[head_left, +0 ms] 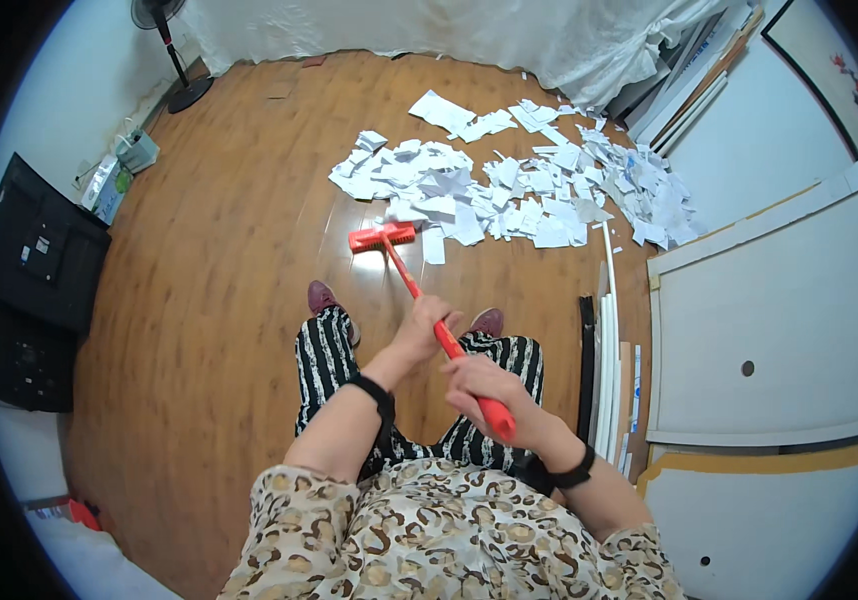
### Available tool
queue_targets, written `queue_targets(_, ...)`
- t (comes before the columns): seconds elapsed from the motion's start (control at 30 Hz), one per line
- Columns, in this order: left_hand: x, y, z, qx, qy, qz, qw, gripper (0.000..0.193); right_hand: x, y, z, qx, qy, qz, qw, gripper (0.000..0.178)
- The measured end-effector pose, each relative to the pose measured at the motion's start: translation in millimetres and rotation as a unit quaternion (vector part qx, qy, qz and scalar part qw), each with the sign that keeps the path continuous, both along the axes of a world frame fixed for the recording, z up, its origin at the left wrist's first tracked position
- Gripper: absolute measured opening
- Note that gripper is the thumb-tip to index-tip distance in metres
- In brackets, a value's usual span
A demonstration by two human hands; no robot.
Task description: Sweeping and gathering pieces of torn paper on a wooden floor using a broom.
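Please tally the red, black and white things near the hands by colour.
Red: 1, the broom held in the left hand and right hand
Black: 2, wristbands
White: 1, paper heap
Total: 4

my broom [419, 290] is bright red, the paper scraps [519, 190] white, the floor [229, 280] warm brown wood, my trousers [324, 360] black-and-white striped.
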State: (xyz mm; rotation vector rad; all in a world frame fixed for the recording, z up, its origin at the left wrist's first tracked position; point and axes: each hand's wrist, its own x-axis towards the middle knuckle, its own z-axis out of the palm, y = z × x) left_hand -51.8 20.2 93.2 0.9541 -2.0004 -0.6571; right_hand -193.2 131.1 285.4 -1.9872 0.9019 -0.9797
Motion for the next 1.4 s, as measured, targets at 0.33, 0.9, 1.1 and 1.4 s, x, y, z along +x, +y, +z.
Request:
queue_targets(0.33,-60.2,42.0,104.8,0.081,0.046,-0.078,0.993,0.019,-41.8,23.3,112.1,0.072,-0.007,-0.05,0.996,0.018)
queue_targets(0.9,-63.1,5.9,39.6,0.048,-0.026,-0.082,0.995,0.027,-34.0,15.5,30.4,0.021,-0.002,-0.087,0.996,0.015)
queue_targets(1.1,-62.9,44.5,106.9,0.12,0.129,-0.086,0.981,0.021,-38.9,14.2,75.4,0.068,-0.011,-0.035,0.997,0.018)
queue_targets(1.4,-54.5,4.1,46.4,-0.007,0.084,-0.055,0.995,0.017,-9.5,0.2,12.3,-0.011,0.009,-0.115,0.993,0.012)
